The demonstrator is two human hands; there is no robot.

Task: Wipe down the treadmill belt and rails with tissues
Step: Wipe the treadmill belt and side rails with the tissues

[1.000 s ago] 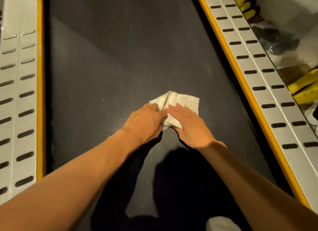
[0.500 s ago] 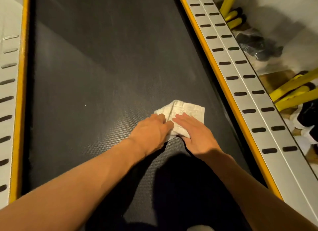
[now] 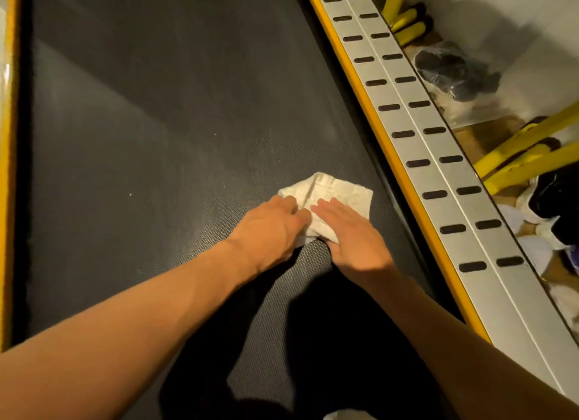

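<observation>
Head view: the folded tissue (image 3: 329, 197) lies flat on the dark treadmill belt (image 3: 172, 122), toward its right side, near but apart from the right rail (image 3: 438, 156). Both hands press on its near edge. The left hand (image 3: 269, 231) covers the near-left corner, fingers curled down together on the tissue. The right hand (image 3: 347, 231) lies flat, fingers straight and pressed together, pointing away over the tissue. Most of the tissue extends beyond the fingertips, its long axis running across the belt. Both hands are equally near; a forward push appears the next stroke.
</observation>
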